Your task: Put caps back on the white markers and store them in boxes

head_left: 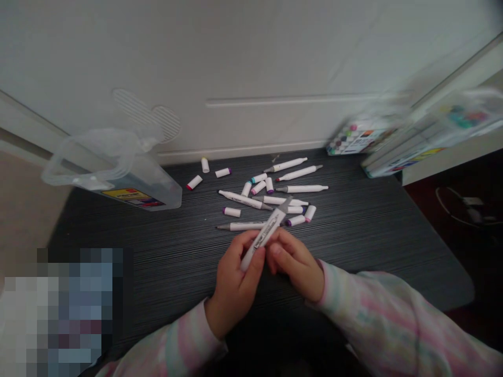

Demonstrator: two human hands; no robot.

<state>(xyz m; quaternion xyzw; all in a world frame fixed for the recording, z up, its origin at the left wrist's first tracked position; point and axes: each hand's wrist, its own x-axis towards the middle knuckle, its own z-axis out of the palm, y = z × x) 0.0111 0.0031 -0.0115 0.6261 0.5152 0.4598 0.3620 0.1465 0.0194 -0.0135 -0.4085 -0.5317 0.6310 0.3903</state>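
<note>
My left hand (236,277) grips a white marker (268,229) between thumb and fingers. It slants up to the right, its grey end farthest from me and black print along the barrel. Close beside it, my right hand (295,263) has its fingers curled in and thumb bent; whatever they may hold is hidden. Just beyond my hands lie several uncapped white markers, among them a marker with a red tip (299,173) and one partly behind my left hand (243,226). Scattered around them are several loose caps, including a purple-ended cap (231,212) and a red-ended cap (194,182).
On the dark wood-grain table (168,262), a clear plastic case with a handle (157,178) stands at left. At right are a pack of capped markers (359,139) and another clear case (424,141). A pale panel (251,63) rises behind. A pixelated patch covers the lower left.
</note>
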